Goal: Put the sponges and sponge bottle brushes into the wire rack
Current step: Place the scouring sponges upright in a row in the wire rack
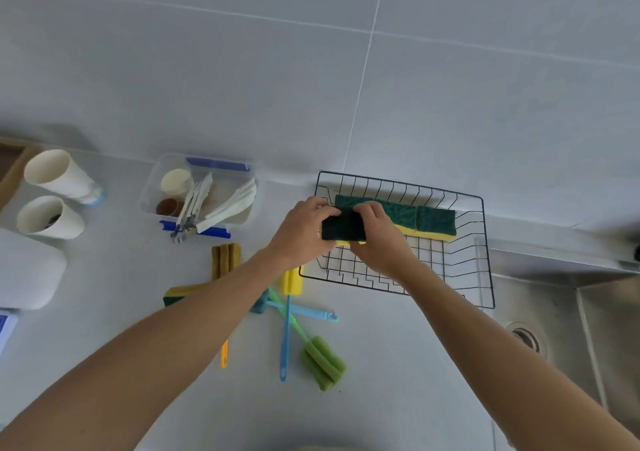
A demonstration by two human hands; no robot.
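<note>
A black wire rack (479,253) stands on the counter by the wall. Green-and-yellow sponges (426,220) lie in a row along its back. Both hands hold one more dark green sponge (343,228) over the rack's left side: my left hand (304,232) grips its left end, my right hand (381,239) its right end. On the counter left of the rack lie a brown-yellow sponge (225,259), a green-yellow sponge (176,294) partly under my left arm, and several bottle brushes: a yellow-headed one (289,282), a green-headed one (323,362) and a light blue one (304,313).
A clear plastic box (152,187) with blue clips holds cutlery and small cups. Two white paper cups (59,176) stand at far left, by a white object (27,270). A steel sink (561,315) lies right of the rack. A tiled wall rises behind.
</note>
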